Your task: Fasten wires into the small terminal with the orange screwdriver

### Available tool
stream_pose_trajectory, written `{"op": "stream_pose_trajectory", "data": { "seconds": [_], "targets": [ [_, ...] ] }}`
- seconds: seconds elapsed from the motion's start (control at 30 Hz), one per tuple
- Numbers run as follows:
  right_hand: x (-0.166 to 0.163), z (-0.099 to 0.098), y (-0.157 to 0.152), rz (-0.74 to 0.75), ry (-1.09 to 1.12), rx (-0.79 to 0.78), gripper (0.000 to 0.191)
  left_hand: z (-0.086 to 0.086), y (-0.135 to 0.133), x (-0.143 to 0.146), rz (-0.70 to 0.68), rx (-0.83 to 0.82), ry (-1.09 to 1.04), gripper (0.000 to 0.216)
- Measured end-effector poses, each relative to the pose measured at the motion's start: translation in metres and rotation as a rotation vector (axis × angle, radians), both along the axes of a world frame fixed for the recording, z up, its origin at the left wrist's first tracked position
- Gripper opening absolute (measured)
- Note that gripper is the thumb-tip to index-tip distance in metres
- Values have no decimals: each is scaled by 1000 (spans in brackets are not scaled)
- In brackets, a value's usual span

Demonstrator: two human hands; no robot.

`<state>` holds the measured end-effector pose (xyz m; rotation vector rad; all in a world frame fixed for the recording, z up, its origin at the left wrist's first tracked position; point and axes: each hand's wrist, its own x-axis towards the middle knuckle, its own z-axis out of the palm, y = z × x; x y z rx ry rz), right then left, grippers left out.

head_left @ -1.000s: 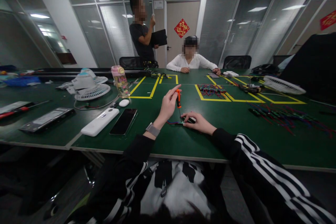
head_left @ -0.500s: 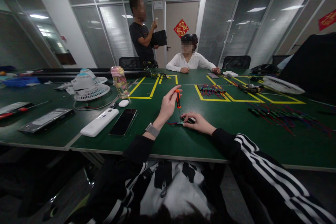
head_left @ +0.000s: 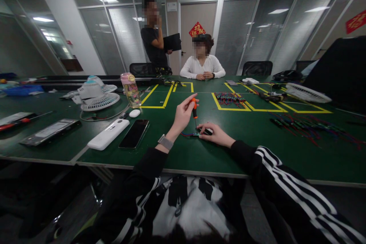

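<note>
Upright in my left hand (head_left: 184,112) is a screwdriver (head_left: 195,109) with an orange and black handle, my fingers closed around its top. Its thin shaft points down at a small green circuit board (head_left: 195,135) lying on the table. Red and blue wires (head_left: 186,134) run from the board's left end. My right hand (head_left: 215,134) grips the board's right end between thumb and fingers, low against the tabletop. A small dark object (head_left: 209,131) shows under the right fingers; I cannot make out its kind.
A black phone (head_left: 134,133), a white power bank (head_left: 108,134) and a pink-lidded bottle (head_left: 130,89) stand to the left. Wired boards lie in a yellow-taped box (head_left: 228,99) and in a pile (head_left: 311,126) at right. A seated person (head_left: 202,66) is across the table (head_left: 171,160).
The screwdriver handle has tilted or turned slightly in my left hand; my right hand stays put. Across the table, the seated person has brought both hands together, and the standing person's hand has risen.
</note>
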<state>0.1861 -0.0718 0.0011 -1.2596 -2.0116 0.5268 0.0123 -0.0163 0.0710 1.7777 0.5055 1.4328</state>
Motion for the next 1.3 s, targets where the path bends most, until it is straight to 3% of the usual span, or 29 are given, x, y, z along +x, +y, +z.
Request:
{"op": "stream_pose_trajectory", "data": {
  "seconds": [0.2, 0.43, 0.63, 0.87, 1.13, 1.3],
  "targets": [
    [0, 0, 0, -4, 0, -7, 17, -1, -2, -2, 150, 118, 35, 24],
    [1, -1, 0, -4, 0, 0, 17, 0, 0, -1, 9, 16, 1, 32],
    [1, -1, 1, -1, 2, 3, 17, -2, -1, -1, 172, 117, 13, 23],
    [0, -2, 0, -5, 9, 14, 18, -2, 2, 1, 31, 25, 0, 32],
    [1, -1, 0, -11, -1, 3, 18, -3, -1, -1, 175, 111, 26, 24],
    [0, 0, -1, -6, -4, 8, 18, -2, 1, 0, 32, 36, -2, 33]
  ]
}}
